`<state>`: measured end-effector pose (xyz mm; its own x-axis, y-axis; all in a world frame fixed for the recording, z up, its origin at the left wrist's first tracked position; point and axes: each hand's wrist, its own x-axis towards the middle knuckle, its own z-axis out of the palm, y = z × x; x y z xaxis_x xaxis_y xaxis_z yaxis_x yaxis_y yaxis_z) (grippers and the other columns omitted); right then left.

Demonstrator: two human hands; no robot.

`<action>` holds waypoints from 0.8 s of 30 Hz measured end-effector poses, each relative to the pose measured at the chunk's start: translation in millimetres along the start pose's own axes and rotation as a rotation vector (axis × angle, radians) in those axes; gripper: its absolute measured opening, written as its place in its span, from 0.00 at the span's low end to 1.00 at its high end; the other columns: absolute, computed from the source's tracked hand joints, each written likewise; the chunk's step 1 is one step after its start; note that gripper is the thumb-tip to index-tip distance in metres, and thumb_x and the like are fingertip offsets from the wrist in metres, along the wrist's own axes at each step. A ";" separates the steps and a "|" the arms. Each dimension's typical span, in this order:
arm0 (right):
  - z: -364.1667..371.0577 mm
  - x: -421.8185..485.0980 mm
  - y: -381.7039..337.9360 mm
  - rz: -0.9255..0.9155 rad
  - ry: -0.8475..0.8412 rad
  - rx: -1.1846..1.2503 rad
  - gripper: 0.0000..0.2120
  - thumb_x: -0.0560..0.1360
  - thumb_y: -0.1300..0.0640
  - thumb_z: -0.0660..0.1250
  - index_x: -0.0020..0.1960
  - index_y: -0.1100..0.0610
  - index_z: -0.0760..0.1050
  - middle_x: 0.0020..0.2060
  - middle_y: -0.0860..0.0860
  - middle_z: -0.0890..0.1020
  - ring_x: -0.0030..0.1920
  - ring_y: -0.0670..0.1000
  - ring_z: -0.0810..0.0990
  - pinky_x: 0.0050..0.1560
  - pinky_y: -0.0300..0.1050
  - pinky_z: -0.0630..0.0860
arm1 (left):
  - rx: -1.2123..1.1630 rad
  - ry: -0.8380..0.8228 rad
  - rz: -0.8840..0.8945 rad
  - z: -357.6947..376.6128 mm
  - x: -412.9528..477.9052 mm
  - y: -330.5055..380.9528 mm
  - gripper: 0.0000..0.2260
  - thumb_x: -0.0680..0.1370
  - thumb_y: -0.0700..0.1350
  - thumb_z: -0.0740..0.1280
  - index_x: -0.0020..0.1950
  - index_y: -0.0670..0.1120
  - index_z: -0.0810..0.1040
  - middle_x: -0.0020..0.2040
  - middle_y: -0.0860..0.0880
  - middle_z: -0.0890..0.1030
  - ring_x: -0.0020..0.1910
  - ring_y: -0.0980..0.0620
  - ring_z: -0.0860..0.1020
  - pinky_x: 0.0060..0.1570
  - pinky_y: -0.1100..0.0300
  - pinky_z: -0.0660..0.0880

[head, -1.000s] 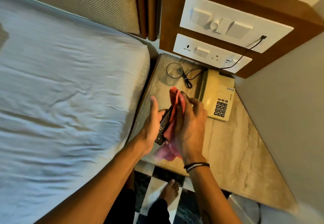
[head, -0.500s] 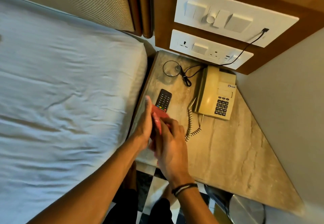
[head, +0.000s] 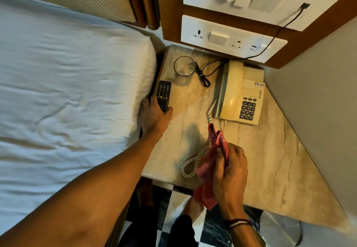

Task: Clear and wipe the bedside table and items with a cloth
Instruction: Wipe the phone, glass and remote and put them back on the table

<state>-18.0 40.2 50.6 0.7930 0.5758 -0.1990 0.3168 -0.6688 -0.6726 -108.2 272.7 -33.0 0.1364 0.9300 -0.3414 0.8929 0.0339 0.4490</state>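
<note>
The beige marble bedside table [head: 260,169] stands between the bed and the wall. A black remote control [head: 163,93] lies at the table's left edge, and my left hand [head: 154,116] grips its near end. My right hand [head: 230,171] holds a red cloth [head: 209,166] bunched above the table's front part, over the coiled phone cord [head: 190,164]. A cream telephone [head: 241,94] sits at the back right. An empty clear glass [head: 183,71] stands at the back left beside a bundled black cable [head: 203,76].
The white-sheeted bed [head: 67,102] presses against the table's left side. White switch and socket panels [head: 229,34] hang on the wooden wall behind. A grey wall closes the right side. A round metal bin [head: 280,229] and checkered floor lie below the table's front edge.
Both hands held the remote wrapped in the cloth over the table. Now the left hand has set the remote at the left edge, and the right hand has drawn the cloth away to the right.
</note>
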 end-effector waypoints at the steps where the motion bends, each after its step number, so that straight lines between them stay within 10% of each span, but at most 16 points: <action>1: 0.6 -1.3 3.2 0.004 -0.002 -0.002 0.13 0.86 0.60 0.64 0.68 0.60 0.80 0.59 0.55 0.81 0.57 0.55 0.77 0.58 0.43 0.69 | 0.065 -0.006 0.016 0.6 1.2 -2.8 0.36 0.80 0.57 0.72 0.85 0.47 0.66 0.74 0.38 0.73 0.72 0.35 0.76 0.70 0.41 0.78; 9: 4.0 -15.7 11.5 0.029 -0.009 0.030 0.22 0.85 0.47 0.56 0.68 0.58 0.80 0.58 0.53 0.80 0.57 0.53 0.77 0.57 0.43 0.69 | 0.164 -0.026 0.114 5.8 2.7 -11.4 0.41 0.84 0.65 0.66 0.91 0.50 0.54 0.80 0.35 0.68 0.77 0.34 0.72 0.73 0.39 0.76; 20: -7.3 -77.8 14.0 0.157 0.184 0.113 0.15 0.87 0.54 0.61 0.68 0.56 0.80 0.56 0.44 0.78 0.56 0.49 0.78 0.57 0.47 0.74 | 0.206 0.116 0.159 -3.1 -68.9 -39.8 0.46 0.81 0.68 0.68 0.90 0.44 0.55 0.80 0.34 0.68 0.77 0.33 0.71 0.73 0.36 0.72; 24: -7.3 -132.1 29.0 0.476 0.241 0.127 0.13 0.82 0.32 0.61 0.58 0.40 0.72 0.46 0.33 0.79 0.45 0.46 0.80 0.46 0.44 0.73 | 0.301 0.100 0.504 12.8 -120.8 -73.6 0.38 0.84 0.65 0.61 0.88 0.45 0.62 0.81 0.38 0.71 0.76 0.37 0.71 0.72 0.36 0.70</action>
<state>-109.8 -58.7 62.5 0.9350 0.0890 -0.3432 -0.1597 -0.7585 -0.6318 -184.9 153.2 -35.4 0.5469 0.8350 -0.0608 0.8130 -0.5124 0.2765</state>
